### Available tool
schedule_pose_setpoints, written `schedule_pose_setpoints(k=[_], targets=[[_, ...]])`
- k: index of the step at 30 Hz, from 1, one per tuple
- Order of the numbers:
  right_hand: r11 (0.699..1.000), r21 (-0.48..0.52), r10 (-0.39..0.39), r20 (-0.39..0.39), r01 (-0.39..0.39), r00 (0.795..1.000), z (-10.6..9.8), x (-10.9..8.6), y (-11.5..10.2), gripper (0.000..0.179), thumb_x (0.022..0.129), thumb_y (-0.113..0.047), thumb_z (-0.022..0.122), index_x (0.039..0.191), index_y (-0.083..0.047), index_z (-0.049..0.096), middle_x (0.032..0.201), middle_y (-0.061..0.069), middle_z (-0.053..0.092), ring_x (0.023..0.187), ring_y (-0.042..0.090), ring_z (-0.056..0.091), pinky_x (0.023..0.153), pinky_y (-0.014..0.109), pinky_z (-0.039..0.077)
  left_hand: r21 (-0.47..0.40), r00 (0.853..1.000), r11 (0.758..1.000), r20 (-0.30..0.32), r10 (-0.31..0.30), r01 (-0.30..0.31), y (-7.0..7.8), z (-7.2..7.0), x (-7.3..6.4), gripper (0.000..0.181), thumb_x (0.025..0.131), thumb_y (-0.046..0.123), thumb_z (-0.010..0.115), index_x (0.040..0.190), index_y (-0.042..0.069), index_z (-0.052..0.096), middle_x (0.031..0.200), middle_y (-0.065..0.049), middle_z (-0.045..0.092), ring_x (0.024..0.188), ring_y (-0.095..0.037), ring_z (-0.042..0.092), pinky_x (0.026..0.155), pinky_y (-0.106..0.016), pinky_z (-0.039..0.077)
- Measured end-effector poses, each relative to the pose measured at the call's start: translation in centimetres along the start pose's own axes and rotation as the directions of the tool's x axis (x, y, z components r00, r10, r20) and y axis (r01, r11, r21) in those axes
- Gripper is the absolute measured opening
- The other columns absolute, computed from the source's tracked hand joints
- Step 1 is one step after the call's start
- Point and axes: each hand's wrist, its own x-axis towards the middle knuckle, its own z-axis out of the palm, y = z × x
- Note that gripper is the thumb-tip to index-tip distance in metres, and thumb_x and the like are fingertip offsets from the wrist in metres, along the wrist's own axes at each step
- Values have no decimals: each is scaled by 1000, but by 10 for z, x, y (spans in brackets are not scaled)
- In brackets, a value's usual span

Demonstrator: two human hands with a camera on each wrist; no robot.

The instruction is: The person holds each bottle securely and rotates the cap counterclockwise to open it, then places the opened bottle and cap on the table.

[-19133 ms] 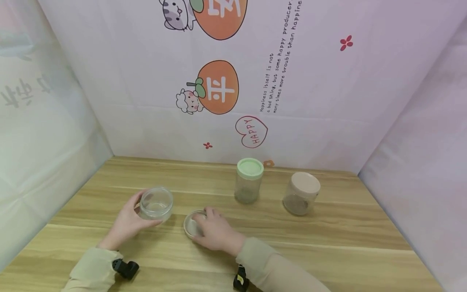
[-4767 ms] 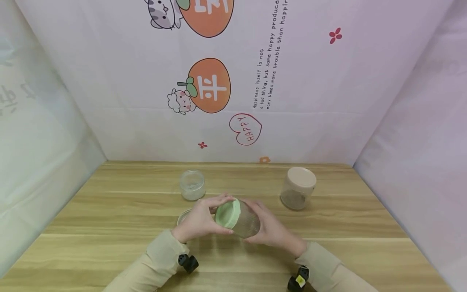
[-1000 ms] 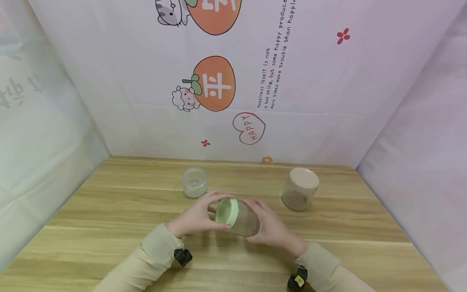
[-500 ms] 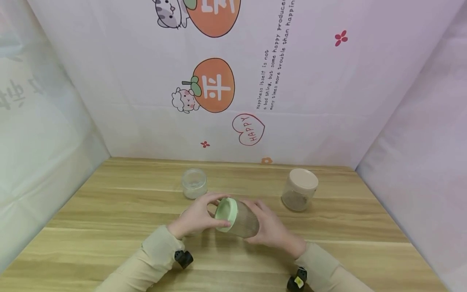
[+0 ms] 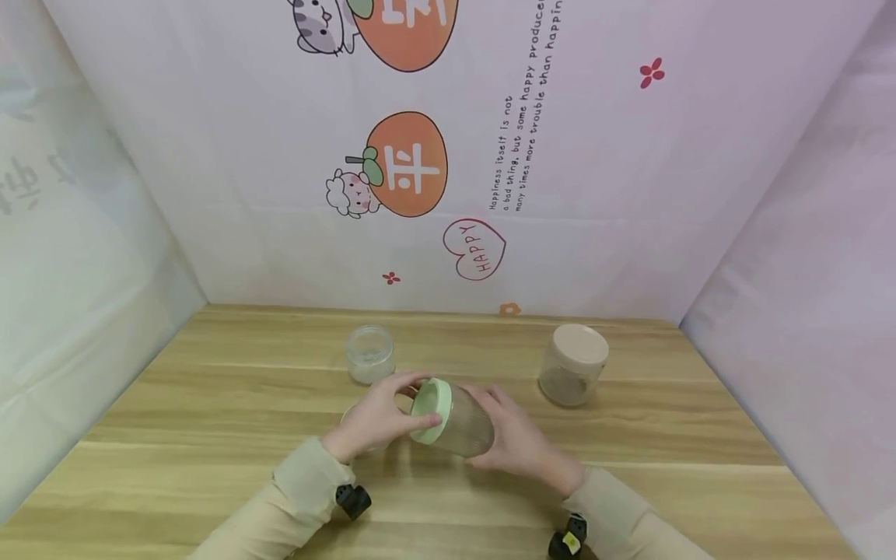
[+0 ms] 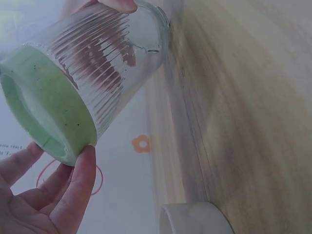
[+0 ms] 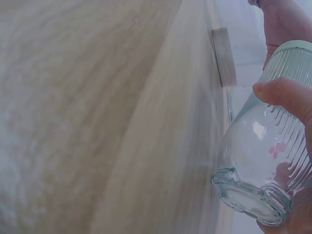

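Observation:
A ribbed glass jar (image 5: 470,424) with a pale green lid (image 5: 430,414) is tilted sideways between both hands, its lid towards the left. My left hand (image 5: 376,414) pinches the lid's edge, thumb in front and fingers behind. Around the glass body curls my right hand (image 5: 519,441), holding it near the base. In the left wrist view, fingertips (image 6: 84,165) press against the lid's rim, and the lid sits on the jar's mouth. The right wrist view shows the jar's thick glass base (image 7: 253,200) close to the wooden table (image 7: 122,97).
A loose beige lid (image 6: 197,219) lies on the table, mostly hidden behind my left hand in the head view. Farther back stands a small lidless glass jar (image 5: 370,356). To the right is a glass jar with a beige lid (image 5: 580,344). Printed cloth (image 5: 560,264) hangs behind the table.
Earliest, my left hand held the lidless jar and my right touched the loose lid; the green-lidded jar stood upright. Since then both hands took that jar. Lately my left thumb has shifted upward along the lid.

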Motion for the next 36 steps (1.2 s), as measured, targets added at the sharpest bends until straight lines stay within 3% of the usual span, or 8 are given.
schedule_pose_setpoints(k=[5, 16, 19, 22, 24, 28, 31, 36], targets=[[1000, 9, 3, -2, -3, 1000, -1, 0, 0, 102, 52, -18, 91, 140, -13, 40, 114, 11, 52, 97, 25, 56, 75, 43, 53, 14, 1000, 1000, -11, -4, 4, 1, 1, 2, 57, 79, 40, 75, 127, 14, 58, 111, 3, 63, 100, -17, 58, 80, -41, 51], [1000, 27, -9, -6, 9, 1000, -2, -1, 1, 102, 53, -17, 90, 141, -13, 39, 113, 11, 52, 97, 25, 56, 74, 42, 53, 28, 1000, 1000, -25, -6, 7, 7, 3, 1, 56, 82, 42, 71, 127, 13, 56, 113, 1, 62, 98, -16, 58, 75, -30, 53], [999, 41, -7, -4, 8, 1000, -2, -2, 1, 102, 54, -16, 90, 141, -12, 39, 115, 12, 51, 100, 28, 56, 76, 46, 53, 21, 999, 1000, -40, 21, -20, 6, 3, -1, 62, 83, 38, 72, 133, 10, 50, 120, -7, 58, 102, -23, 59, 79, -34, 54], [999, 53, 4, -7, -3, 1000, -2, -3, 2, 101, 55, -15, 90, 142, -11, 38, 117, 14, 51, 103, 30, 55, 79, 50, 53, 32, 994, 995, -38, 99, -98, 6, 3, -3, 69, 82, 31, 74, 139, 8, 43, 133, -14, 49, 108, -31, 58, 85, -44, 53], [998, 58, 14, -11, -13, 1000, -2, -4, 3, 102, 55, -16, 90, 142, -12, 38, 118, 14, 51, 104, 31, 55, 80, 50, 53, 57, 982, 981, -20, 188, -187, 5, 3, -4, 74, 80, 28, 76, 141, 8, 39, 140, -16, 41, 114, -33, 56, 89, -50, 51], [998, 59, 20, -15, -19, 1000, -3, -5, 4, 102, 55, -17, 90, 142, -11, 38, 118, 14, 51, 104, 31, 55, 80, 50, 52, 110, 938, 931, 34, 345, -347, 5, 3, -3, 84, 73, 28, 82, 143, 15, 37, 147, -12, 32, 128, -31, 42, 97, -51, 46], [998, 58, 13, -15, -12, 1000, -3, -5, 5, 101, 55, -17, 90, 142, -9, 38, 118, 15, 51, 103, 30, 56, 79, 50, 53, 142, 914, 903, 66, 400, -406, 5, 3, -2, 87, 70, 30, 84, 143, 21, 38, 149, -8, 30, 133, -30, 36, 97, -49, 45], [999, 52, 13, -16, -12, 1000, -2, -5, 5, 101, 55, -17, 90, 142, -9, 38, 118, 15, 51, 102, 30, 56, 78, 48, 53, 161, 875, 861, 95, 474, -483, 4, 2, -2, 77, 70, 25, 84, 137, 16, 45, 148, -8, 33, 133, -30, 36, 100, -48, 44]])
